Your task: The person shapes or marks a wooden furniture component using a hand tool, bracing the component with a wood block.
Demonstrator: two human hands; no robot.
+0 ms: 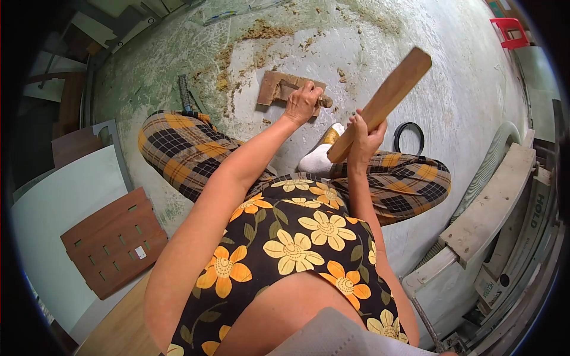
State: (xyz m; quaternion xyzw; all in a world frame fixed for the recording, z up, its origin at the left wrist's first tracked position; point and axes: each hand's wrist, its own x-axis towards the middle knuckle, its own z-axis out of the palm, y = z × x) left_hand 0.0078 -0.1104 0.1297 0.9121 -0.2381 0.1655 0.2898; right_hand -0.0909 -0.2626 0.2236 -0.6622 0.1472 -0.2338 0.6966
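The left hand (pixel 303 105) is closed over the right end of a wooden block (pixel 271 88) on the floor (pixel 237 89). Its fingertips are tucked out of sight, and they hide part of the block's metal-looking bar and dark knob, so how these join is hard to make out. The right hand (pixel 367 142) grips a long wooden board (pixel 383 102), tilted up and clear of the floor; the palm is partly behind the wood. The board's lower end covers part of a foot in a white sock (pixel 314 161); the other foot is hidden.

Brown shavings (pixel 261 29) lie beyond the block. A dark, rough-looking tool (pixel 184 92) runs behind the left knee, its lower end hard to read. Near the right knee is a black ring (pixel 422 139) with floor showing through its middle. A red stool (pixel 509 31) stands at the far right; beside it, a brown and green shape, perhaps a box (pixel 500 8), is cut off by the dark lens edge, its contents unseen.
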